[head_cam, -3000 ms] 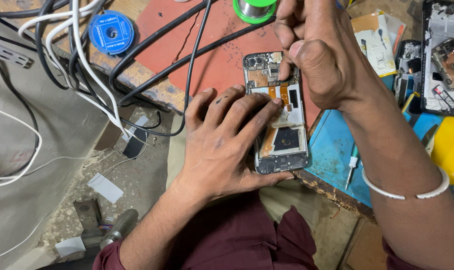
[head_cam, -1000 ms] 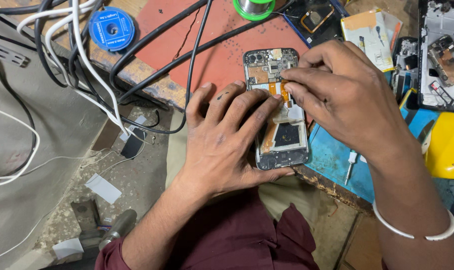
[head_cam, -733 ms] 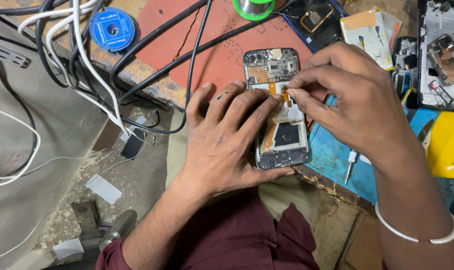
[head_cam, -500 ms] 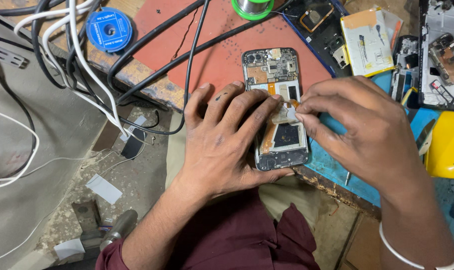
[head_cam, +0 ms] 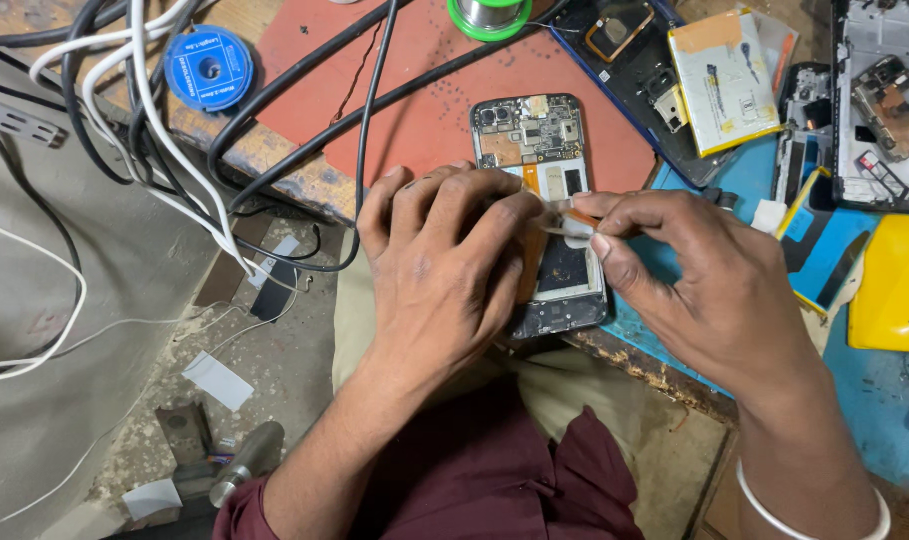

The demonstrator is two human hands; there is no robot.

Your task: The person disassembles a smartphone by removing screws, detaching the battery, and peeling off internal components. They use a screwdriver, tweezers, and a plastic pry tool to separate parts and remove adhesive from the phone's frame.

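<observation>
- Phone (head_cam: 547, 150) — opened, back off — lies at the bench edge on the red mat (head_cam: 415, 110).
- Left hand (head_cam: 445, 270): fingers spread flat, pressing the phone steady.
- Right hand (head_cam: 715, 290): fingertips pinched shut on a small pale strip (head_cam: 575, 226) above the board — for fine control.

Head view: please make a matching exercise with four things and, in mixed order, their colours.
Things:
1. tape roll
2. solder spool
3. work mat
4. casing at the right edge

Colours:
A. yellow
B. red
C. blue
D. green

Pairs: 1-C, 2-D, 3-B, 4-A
</observation>
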